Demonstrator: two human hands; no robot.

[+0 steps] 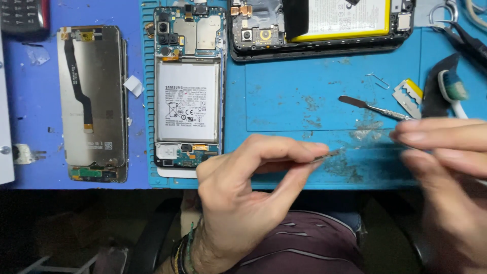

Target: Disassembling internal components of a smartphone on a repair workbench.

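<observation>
Left hand (248, 187) pinches slim tweezers (324, 156) near the mat's (304, 101) front edge, tips pointing right toward the blurred right hand (446, 167), fingers loosely extended, holding nothing visible; metal spatula (373, 107) lies just behind

Two hands in view: left hand (243, 193) at lower centre, right hand (446, 167) at lower right, blurred. One pair of tweezers (319, 158). One blue work mat (314, 91). Two opened phones with batteries showing: one (188, 91) at centre, one (319, 25) along the top edge. One detached screen panel (94, 101) at left. One metal spatula tool (373, 107), one razor blade (407, 96), one toothbrush (453, 90), one bent wire pin (378, 80). Possibly one keypad handset (23, 18), upper left, cropped.
</observation>
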